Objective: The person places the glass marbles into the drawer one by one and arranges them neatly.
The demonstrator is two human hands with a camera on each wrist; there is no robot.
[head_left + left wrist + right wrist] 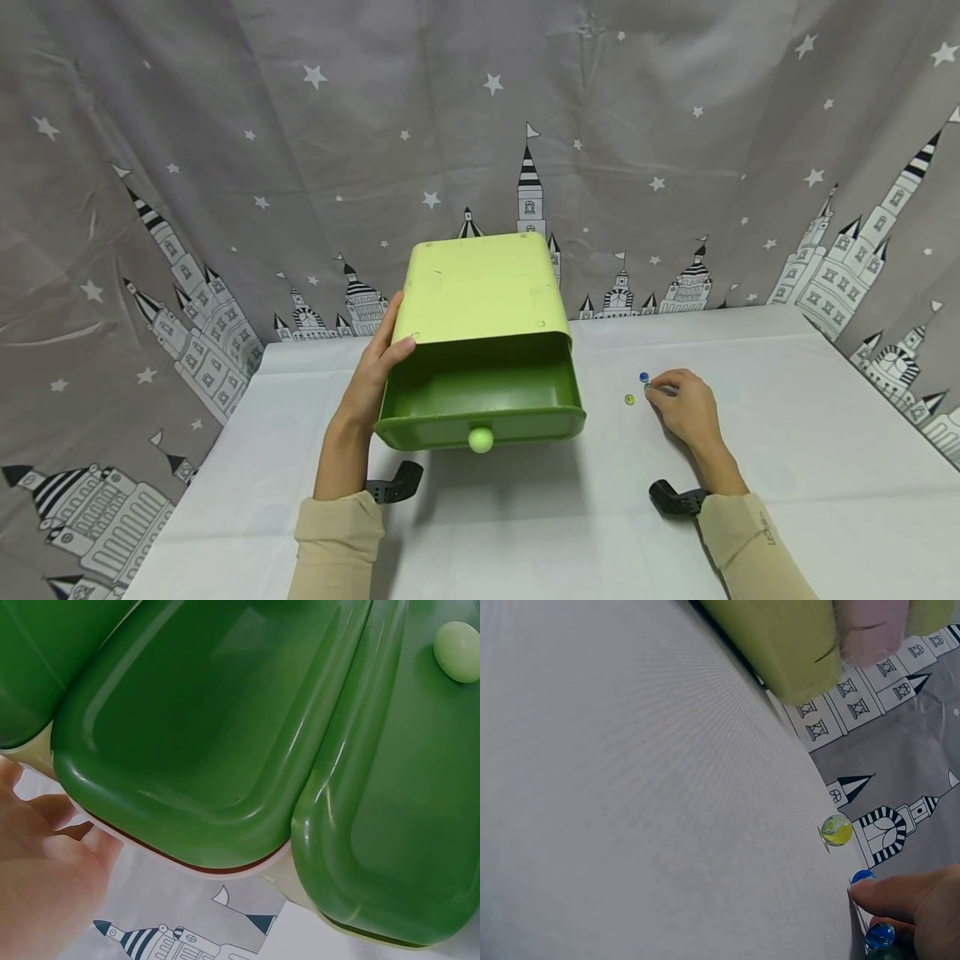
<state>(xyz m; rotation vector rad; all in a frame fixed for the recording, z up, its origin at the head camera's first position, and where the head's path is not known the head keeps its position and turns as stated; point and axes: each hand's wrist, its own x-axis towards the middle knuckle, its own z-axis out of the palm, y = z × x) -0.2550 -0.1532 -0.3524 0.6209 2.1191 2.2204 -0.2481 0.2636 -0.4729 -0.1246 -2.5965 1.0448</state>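
A light green drawer box (pixel 480 283) stands in the middle of the head view, its dark green top drawer (pixel 480 429) pulled out, with a round pale knob (pixel 481 440). My left hand (pixel 372 375) holds the box at its left side, thumb near the front top corner. Over on the right, my right hand (pixel 686 408) pinches a small glass marble (pixel 648 387) at its fingertips; the fingers partly hide it. Close by lie a blue marble (pixel 644 377) and a yellow-green marble (pixel 629 399). In the right wrist view, another blue marble (pixel 880 935) shows by the fingers.
A white cloth (pixel 750 358) covers the table. Behind it hangs a grey curtain (pixel 450 108) printed with castles and stars. Lower drawer fronts (pixel 202 735) of the box appear in the left wrist view. Each wrist wears a black strap camera (pixel 397 483).
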